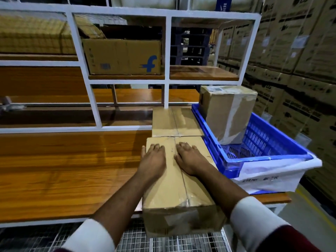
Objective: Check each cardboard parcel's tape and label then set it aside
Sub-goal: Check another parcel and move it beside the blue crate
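Head view | long brown taped cardboard parcel (179,188) on the wooden bench (63,170), near end overhanging its front edge | left hand (153,161) and right hand (189,160) flat on top, fingers straight, either side of the tape seam | second taped parcel (227,113) upright in blue plastic crate (261,159) just right

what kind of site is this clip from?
Most likely a warehouse packing or dispatch station: stacked printed brown cartons line the right wall, a taped cardboard parcel lies on a wooden bench with a white metal rack, and another parcel stands in a blue plastic crate.
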